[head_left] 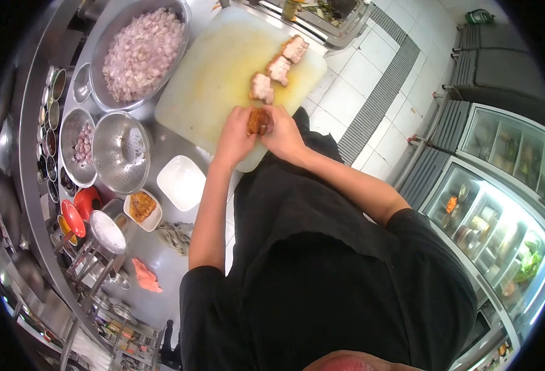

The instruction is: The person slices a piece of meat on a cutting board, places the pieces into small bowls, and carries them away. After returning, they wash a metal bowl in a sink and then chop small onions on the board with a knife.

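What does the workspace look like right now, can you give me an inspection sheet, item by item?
Surface: steel counter with a white cutting board, stained yellow.
Job's things: browned meat piece held over the board's near edge; three cut meat pieces in a row on the board.
Clutter: large bowl of diced pale food, colander, empty white dish, small dish of orange food, grey rag, pink cloth, seasoning pots.
Grippers: left hand and right hand both grip the browned piece.
Cables: nothing seen.
Surroundings: tiled floor with drain grate, glass-door fridges.
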